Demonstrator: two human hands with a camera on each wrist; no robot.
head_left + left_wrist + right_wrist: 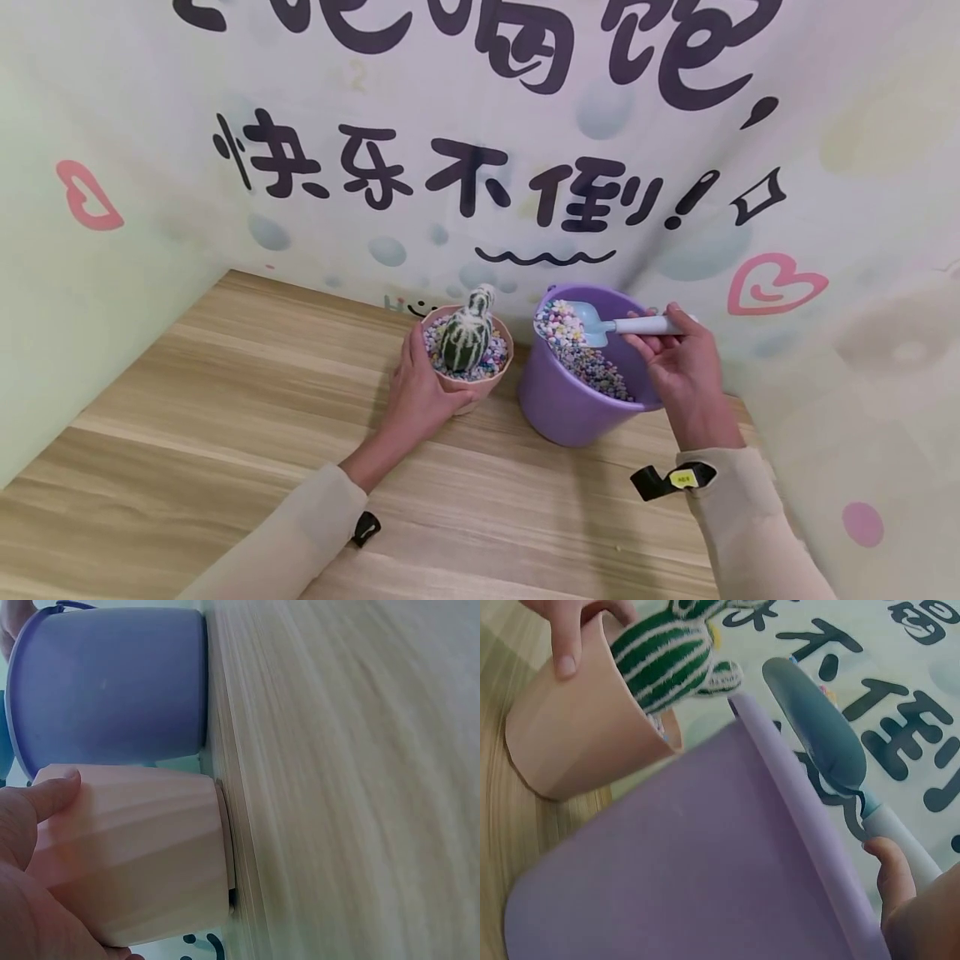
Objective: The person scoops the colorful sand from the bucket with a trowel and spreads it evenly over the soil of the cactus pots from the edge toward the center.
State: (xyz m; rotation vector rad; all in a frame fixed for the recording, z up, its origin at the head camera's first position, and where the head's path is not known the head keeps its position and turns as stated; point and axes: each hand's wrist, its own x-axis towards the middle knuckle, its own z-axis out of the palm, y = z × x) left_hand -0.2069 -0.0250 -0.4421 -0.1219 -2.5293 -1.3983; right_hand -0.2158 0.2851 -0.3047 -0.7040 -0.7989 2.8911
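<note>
My left hand [422,379] grips a pink fluted flowerpot [142,855], its thumb and fingers around the side near the rim. In the pot stands a green and white striped cactus [467,337], with colourful pebbles [491,358] about its base. A small shovel [600,323], with a blue scoop and a white handle, is held by my right hand [686,358]. Multicoloured pebbles heap the scoop [558,323], which is above the left part of a purple bucket [562,408]. More pebbles [600,375] lie inside the bucket.
Pot and bucket stand side by side on a wood-grain table [247,417], close to the back wall. A printed cloth [420,225] with large dark characters covers that wall. Plain wall panels [75,317] close in at left and right.
</note>
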